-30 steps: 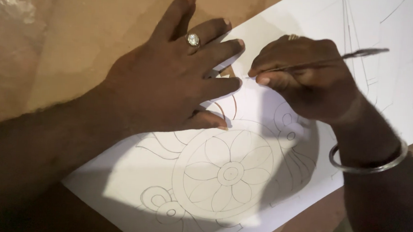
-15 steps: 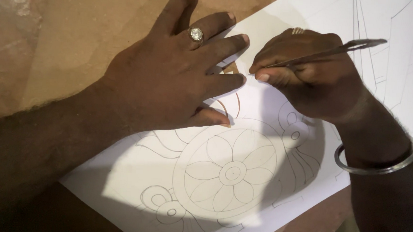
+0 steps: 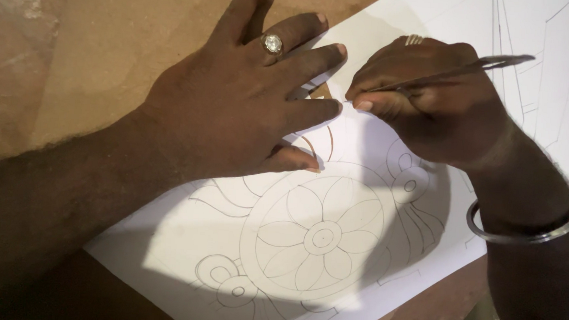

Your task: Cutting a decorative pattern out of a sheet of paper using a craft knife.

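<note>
The left hand lies flat, fingers spread apart, half on the brown counter and half on the white paper. It wears a ring. A big flower drawing sits on the paper just below both hands. The right hand has its fingers pinched tight on a thin metal tool, whose tip touches the paper. A bangle circles that wrist.

You have one view only, from the camera on your head, looking steeply down and close at the white paper sheet on the brown board. Your left hand and right hand fill its upper half
</note>
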